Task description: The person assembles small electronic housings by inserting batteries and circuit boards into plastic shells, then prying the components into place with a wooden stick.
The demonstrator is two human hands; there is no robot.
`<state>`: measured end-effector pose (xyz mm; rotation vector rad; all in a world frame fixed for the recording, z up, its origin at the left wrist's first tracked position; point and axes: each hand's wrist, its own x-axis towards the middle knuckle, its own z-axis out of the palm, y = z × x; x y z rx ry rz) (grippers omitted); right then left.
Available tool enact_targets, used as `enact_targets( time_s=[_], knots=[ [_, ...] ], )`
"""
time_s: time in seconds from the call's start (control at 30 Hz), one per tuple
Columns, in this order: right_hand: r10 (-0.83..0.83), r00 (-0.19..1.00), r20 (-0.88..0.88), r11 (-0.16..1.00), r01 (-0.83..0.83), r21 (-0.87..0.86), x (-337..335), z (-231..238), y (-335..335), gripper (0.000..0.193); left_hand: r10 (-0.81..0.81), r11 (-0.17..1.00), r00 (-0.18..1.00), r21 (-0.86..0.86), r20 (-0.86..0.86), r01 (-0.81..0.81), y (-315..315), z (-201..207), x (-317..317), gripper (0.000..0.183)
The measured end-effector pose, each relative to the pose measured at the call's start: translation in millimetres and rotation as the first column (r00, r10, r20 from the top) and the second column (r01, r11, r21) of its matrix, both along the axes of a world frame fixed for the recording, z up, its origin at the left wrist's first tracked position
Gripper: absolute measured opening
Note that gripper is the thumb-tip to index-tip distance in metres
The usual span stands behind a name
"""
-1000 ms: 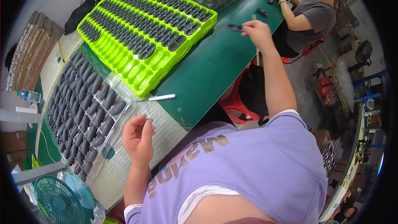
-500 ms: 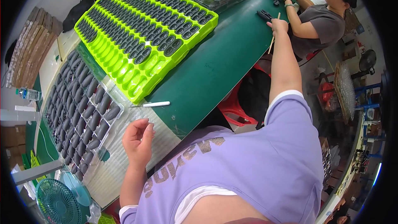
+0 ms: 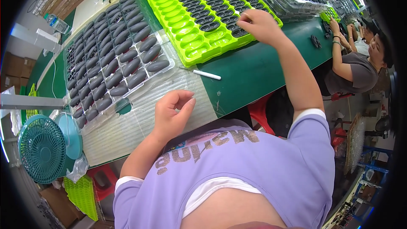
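My right hand [image 3: 263, 26] reaches over the near right edge of a bright green moulded tray [image 3: 193, 58]. Its fingers are bent together beside the black oval parts [image 3: 210, 26] in the tray's pockets; whatever they may hold is hidden. Several pockets at the tray's near left end hold no parts. Above a pale foam sheet [image 3: 186, 101] hovers my left hand [image 3: 170, 116], loosely curled, with a gap between thumb and forefinger and nothing visible in it. A white pen-like tool [image 3: 207, 75] lies on the green table between the hands.
Left of the green tray, a clear tray [image 3: 163, 70] holds dark grey oval shells. Stacked clear trays [image 3: 292, 10] stand behind. Black parts [image 3: 315, 41] lie at right, near a seated person [image 3: 358, 70]. A teal fan [image 3: 42, 148] stands left.
My right hand has come back from the black parts at the right to the green tray; the thin stick it held is no longer visible. The view has turned, and my left hand stays curled.
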<state>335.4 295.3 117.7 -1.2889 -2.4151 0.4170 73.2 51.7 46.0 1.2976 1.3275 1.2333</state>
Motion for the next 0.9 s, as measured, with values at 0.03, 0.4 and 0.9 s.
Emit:
enact_targets(
  time_s=[0.03,0.4,0.9],
  knots=[
    [-0.006,1.0,0.03,1.0,0.007,-0.02,-17.8,-4.5,8.3,0.022,0.012,1.0,1.0,-0.001,0.004,-0.012,-4.2,-0.5,-2.6,0.016],
    [-0.059,0.935,0.35,0.997,0.07,-0.021,-81.7,-31.3,34.9,0.018,0.0,1.0,1.0,-0.027,-0.029,-0.001,-26.3,-3.4,-20.2,0.015],
    [-0.675,0.702,-0.228,0.737,0.655,-0.168,225.1,-28.0,42.4,0.021,0.036,0.994,0.999,-0.103,0.013,-0.034,-13.8,-9.4,-8.5,0.016]
  ],
)
